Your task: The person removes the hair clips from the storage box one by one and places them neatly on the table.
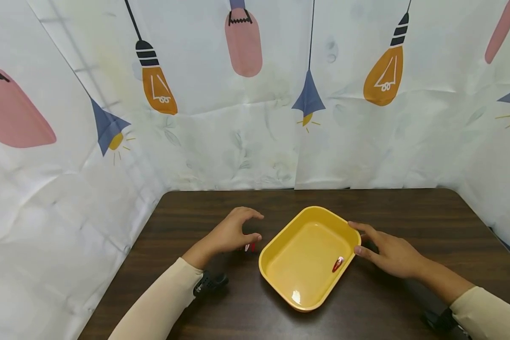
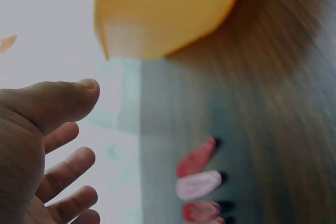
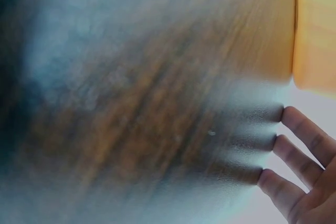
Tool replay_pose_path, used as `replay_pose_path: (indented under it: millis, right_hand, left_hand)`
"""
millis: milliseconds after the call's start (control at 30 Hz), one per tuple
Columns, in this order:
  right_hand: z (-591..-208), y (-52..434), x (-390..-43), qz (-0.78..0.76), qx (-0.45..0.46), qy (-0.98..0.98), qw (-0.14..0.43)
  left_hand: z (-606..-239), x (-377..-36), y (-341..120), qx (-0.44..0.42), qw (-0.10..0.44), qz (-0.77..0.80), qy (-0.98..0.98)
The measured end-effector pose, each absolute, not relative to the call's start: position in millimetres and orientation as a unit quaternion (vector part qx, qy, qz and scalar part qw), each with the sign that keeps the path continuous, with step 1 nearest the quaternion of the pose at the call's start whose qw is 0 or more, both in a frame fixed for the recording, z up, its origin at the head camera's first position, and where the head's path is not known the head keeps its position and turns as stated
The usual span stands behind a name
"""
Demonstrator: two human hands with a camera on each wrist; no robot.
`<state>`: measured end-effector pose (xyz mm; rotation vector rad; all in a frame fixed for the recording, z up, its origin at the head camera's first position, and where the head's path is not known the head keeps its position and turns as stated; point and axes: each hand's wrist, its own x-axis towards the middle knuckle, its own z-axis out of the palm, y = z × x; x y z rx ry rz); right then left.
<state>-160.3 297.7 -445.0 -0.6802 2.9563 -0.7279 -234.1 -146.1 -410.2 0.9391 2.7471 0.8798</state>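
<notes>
From the head camera, a glossy yellow plastic tray (image 1: pixel 306 255) with rounded corners sits at an angle on the dark wood-grain table (image 1: pixel 408 217). One small red hair clip (image 1: pixel 337 264) lies inside it near the right wall. The right hand (image 1: pixel 388 255) rests against the tray's right rim, fingers straight and relaxed, gripping nothing. The left hand (image 1: pixel 233 231) arches over the table just left of the tray, fingers loosely curved and empty, above a little cluster of clips (image 1: pixel 249 247).

The left wrist view shows that hand (image 2: pixel 42 145) open, with red and pink oval clips (image 2: pixel 199 182) lying side by side on the streaky wood below the tray's smooth rounded corner (image 2: pixel 163 9).

The right wrist view is blurred: straight fingertips (image 3: pixel 302 145) beside the tray's edge (image 3: pixel 315 30).
</notes>
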Motion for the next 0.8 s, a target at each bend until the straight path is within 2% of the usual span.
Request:
replay_pose_path:
  millis: [333,800]
  right_hand:
    - [-443.2,297.0,-160.7,-0.232,-0.214,0.949,0.011]
    - [-446.0,297.5,-160.7,-0.23,-0.211,0.95,0.012]
  left_hand:
    - [-382.7,-225.3,-122.1,0.359,0.045,0.301,0.883]
    - [-364.4,-221.3,-89.3,0.398,0.048,0.273,0.874]
